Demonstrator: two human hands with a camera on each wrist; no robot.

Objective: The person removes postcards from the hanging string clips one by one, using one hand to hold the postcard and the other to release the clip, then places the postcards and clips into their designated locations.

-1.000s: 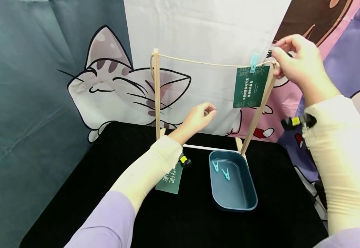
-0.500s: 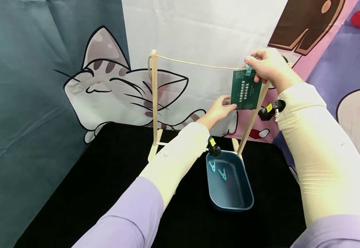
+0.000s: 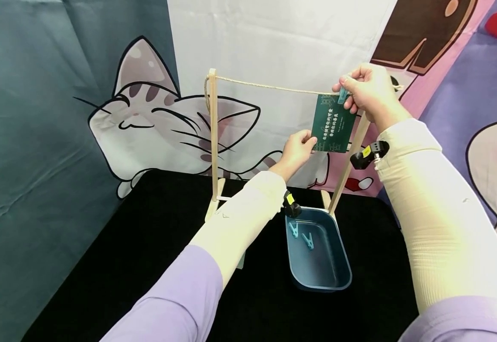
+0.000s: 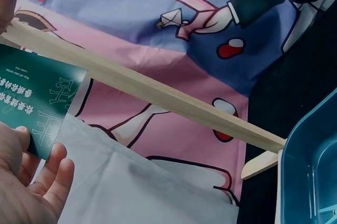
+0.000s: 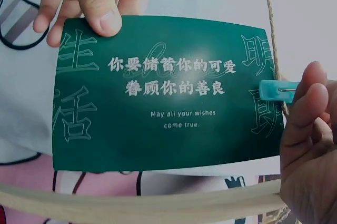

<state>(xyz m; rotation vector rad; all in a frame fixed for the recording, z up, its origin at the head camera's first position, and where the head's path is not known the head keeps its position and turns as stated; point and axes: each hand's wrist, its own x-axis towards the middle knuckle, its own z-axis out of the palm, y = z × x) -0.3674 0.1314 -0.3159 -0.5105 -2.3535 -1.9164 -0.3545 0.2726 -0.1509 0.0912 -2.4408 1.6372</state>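
Observation:
A green card (image 3: 333, 124) with white lettering hangs from the rope (image 3: 270, 87) near the right post. My left hand (image 3: 296, 151) pinches the card's lower left corner, thumb on the printed face, as the left wrist view shows too. My right hand (image 3: 370, 92) pinches a light blue clothespin (image 5: 277, 91) at the card's top edge, where the rope runs. In the right wrist view the clothespin's tip overlaps the card, and the left thumb (image 5: 109, 22) presses the opposite edge.
A wooden frame with a left post (image 3: 214, 137) and right post (image 3: 348, 164) carries the rope. A blue bin (image 3: 320, 284) holds two more clothespins (image 3: 308, 240) on the black table (image 3: 146, 266). Another green card (image 3: 241, 261) lies mostly hidden under my left forearm.
My right hand came from the rope's right end to the clothespin, and my left hand reached up and took the card's corner. Since then, card and hands have shifted slightly left.

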